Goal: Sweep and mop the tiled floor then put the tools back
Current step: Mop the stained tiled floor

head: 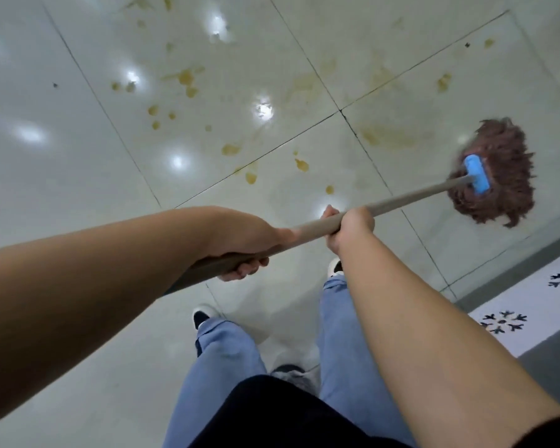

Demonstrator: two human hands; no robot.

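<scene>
A mop with a brown string head [498, 176] and a blue clamp [476, 173] rests on the glossy white tiled floor [62, 140] at the right. Its grey-brown handle [411, 198] runs down-left toward me. My right hand [349, 227] grips the handle further along, nearer the head. My left hand [243, 244] holds the handle's near end. Yellow-brown stains [186, 79] are spattered over the tiles ahead, with smeared patches [385, 137] close to the mop head.
A grey strip [514, 270] and a white patterned mat [530, 305] with black motifs border the floor at the lower right. My legs in blue trousers [227, 350] and dark shoes stand below the handle. Ceiling lights reflect off the tiles.
</scene>
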